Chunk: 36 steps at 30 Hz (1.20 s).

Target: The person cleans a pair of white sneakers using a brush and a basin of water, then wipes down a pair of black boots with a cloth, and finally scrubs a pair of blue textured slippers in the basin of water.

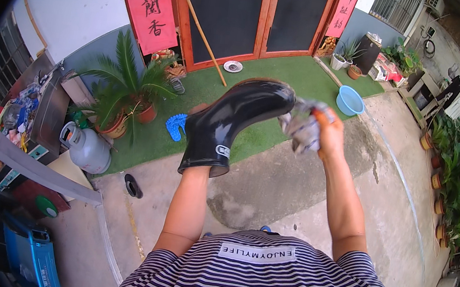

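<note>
A glossy black rubber boot [233, 118] is held up in front of me, its toe pointing right and its opening toward me. My left forearm reaches up to the boot's opening; most of my left hand [198, 108] is hidden by the boot, with only a bit showing beyond its far side, so its grip cannot be made out. Beside the toe, my right hand [329, 132] grips a crumpled grey-white cloth [304, 129], somewhat blurred. The cloth lies close against the toe tip. A second black boot or shoe [133, 186] is on the concrete at the lower left.
A light blue basin [350, 101] stands at the green mat's right edge. A bamboo pole [201, 28] leans by the glass doors. Potted palms [127, 83], a grey gas cylinder [85, 149] and a blue bin [33, 253] are at left. Potted plants [459, 171] line the right side.
</note>
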### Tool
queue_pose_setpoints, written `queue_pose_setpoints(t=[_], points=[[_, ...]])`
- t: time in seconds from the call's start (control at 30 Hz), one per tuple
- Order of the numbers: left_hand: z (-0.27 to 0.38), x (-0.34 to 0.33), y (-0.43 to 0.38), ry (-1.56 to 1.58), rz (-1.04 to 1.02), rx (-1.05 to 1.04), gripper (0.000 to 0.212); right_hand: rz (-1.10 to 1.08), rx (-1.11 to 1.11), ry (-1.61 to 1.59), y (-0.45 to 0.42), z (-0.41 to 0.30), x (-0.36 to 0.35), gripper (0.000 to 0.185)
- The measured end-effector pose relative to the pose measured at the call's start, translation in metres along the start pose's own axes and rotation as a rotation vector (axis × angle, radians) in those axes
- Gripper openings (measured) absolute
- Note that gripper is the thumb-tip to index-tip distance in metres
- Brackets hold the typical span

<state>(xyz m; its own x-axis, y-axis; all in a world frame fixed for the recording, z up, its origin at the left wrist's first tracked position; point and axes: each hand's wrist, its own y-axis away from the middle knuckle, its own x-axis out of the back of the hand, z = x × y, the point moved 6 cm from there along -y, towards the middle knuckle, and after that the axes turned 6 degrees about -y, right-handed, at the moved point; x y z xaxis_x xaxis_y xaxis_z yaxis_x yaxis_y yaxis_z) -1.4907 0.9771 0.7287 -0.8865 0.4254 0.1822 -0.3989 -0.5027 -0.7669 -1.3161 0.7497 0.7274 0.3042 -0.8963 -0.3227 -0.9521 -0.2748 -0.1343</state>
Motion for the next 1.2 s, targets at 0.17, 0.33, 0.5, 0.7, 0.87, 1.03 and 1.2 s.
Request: queue_pose_setpoints(t=[0.17,0.33,0.5,0.7,0.87,1.03,1.2], points=[[-0.013,-0.045,0.031,0.309,-0.273,0.312,0.029,-0.099,0.517,0.329,0.023,-0.06,-0.091,0.01],[-0.016,-0.04,0.05,1.131,-0.276,0.758,0.035,-0.248,0.413,0.398,0.014,-0.047,-0.087,0.007],[0.009,-0.027,0.054,1.434,-0.303,0.942,0.042,-0.416,1.106,1.129,0.057,-0.066,-0.135,0.021],[-0.008,-0.033,0.047,0.637,-0.02,0.391,0.014,-0.856,1.119,0.91,0.099,-0.013,-0.196,0.021],[-0.058,-0.041,0.076,1.032,-0.01,0.606,0.02,-0.619,1.161,0.813,0.081,-0.05,-0.142,0.032],[-0.069,0.001,0.085,0.329,-0.198,0.635,0.021,-0.391,0.903,1.183,0.055,-0.037,-0.057,0.028],[-0.059,-0.029,0.077,1.223,-0.133,0.959,0.034,0.087,-0.037,0.45,-0.005,0.008,0.089,0.015]])
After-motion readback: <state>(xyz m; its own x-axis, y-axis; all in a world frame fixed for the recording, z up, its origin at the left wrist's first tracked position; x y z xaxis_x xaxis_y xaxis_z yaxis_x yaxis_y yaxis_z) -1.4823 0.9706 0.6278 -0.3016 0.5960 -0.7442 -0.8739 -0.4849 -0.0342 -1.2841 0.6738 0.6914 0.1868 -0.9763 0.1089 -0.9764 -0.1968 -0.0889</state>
